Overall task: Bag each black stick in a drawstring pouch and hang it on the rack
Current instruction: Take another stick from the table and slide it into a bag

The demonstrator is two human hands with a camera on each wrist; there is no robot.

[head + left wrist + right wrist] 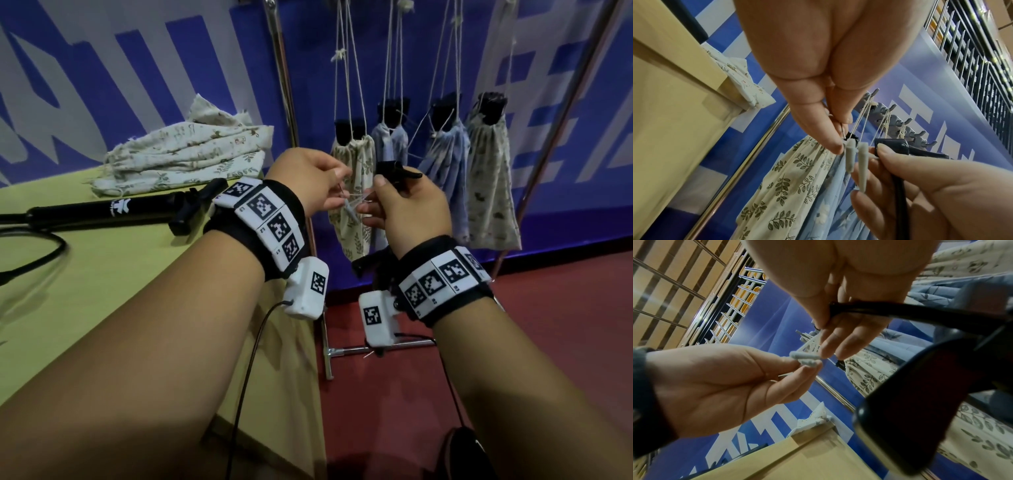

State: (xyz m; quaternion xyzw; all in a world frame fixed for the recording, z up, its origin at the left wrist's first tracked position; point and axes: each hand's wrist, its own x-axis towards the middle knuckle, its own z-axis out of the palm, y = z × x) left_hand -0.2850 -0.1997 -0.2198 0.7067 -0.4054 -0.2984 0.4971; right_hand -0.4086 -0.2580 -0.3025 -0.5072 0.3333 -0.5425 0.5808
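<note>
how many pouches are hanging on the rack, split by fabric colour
Cream leaf-print drawstring pouches: 2
Pale blue drawstring pouches: 2
Total: 4 hanging on the metal rack

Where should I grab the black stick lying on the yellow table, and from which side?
Grip the black stick around its plain straight barrel near the white logo, coming down from above. It lies flat on the yellow table, so the top is free. Avoid the bulky clamp end by the left hand.
</note>
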